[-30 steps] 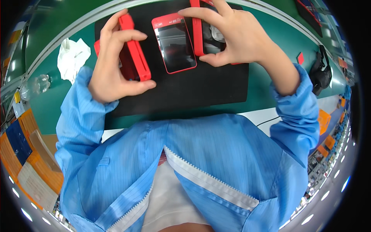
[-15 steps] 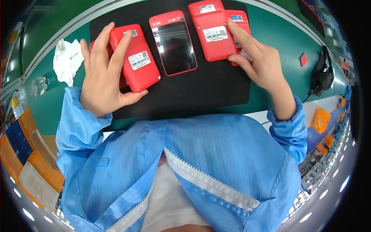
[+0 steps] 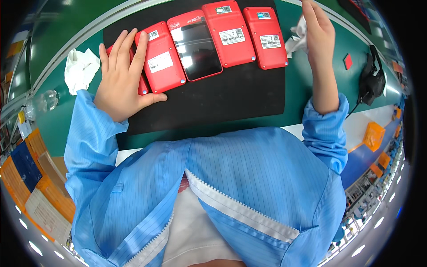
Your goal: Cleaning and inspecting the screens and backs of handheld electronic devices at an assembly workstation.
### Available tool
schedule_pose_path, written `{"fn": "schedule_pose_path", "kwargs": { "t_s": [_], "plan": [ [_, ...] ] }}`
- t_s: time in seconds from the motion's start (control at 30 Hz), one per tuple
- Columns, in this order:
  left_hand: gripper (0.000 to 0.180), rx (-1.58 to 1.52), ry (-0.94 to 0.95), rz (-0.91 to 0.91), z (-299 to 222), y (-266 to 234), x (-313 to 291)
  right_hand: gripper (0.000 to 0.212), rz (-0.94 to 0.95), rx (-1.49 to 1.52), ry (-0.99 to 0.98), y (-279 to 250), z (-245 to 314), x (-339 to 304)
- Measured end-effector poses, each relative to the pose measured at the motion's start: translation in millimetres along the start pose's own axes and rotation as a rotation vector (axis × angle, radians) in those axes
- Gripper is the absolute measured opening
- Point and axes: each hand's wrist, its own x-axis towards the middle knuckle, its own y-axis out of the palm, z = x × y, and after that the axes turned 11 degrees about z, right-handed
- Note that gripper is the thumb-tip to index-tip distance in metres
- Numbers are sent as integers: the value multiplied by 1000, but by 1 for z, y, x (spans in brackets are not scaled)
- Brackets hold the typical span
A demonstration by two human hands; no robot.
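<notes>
Several red handheld devices stand side by side in a slightly fanned row. My left hand (image 3: 122,75) is open with fingers spread, lying over the leftmost red device (image 3: 143,85) and touching the edge of the labelled red device (image 3: 165,75) beside it. The middle device (image 3: 199,49) has its black screen up; the others lie back up, with white labels. To its right are a red device (image 3: 231,49) and the rightmost red device (image 3: 268,55). Past that one, my right hand (image 3: 321,42) is closed on a crumpled white cloth (image 3: 297,38); its thumb is hidden.
A black mat (image 3: 213,102) lies under the devices on the green table (image 3: 307,107). Another crumpled white cloth (image 3: 81,71) and a clear plastic item (image 3: 42,103) are at left. At right are a small red piece (image 3: 348,61) and a black strapped object (image 3: 372,84) with a cable.
The two right devices, overlapping before, now lie apart, one shifted left against the screen-up device. My right hand has left them and moved up and right with the cloth.
</notes>
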Motion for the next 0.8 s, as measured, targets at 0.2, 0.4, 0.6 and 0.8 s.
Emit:
{"fn": "schedule_pose_path", "kwargs": {
  "t_s": [0.2,0.4,0.6,0.8],
  "plan": [
    [137,-91,153,-136,-34,-29,30,44,-58,269,50,17,6,-10],
    [116,79,110,34,-63,-30,72,56,165,-32,-205,11,-30,-7],
    [103,-509,288,-179,-43,-37,70,29,135,-54,-36,21,-14,-13],
    [109,-450,259,-196,-16,-9,53,27,73,-561,38,10,-9,-27]
  ]
}}
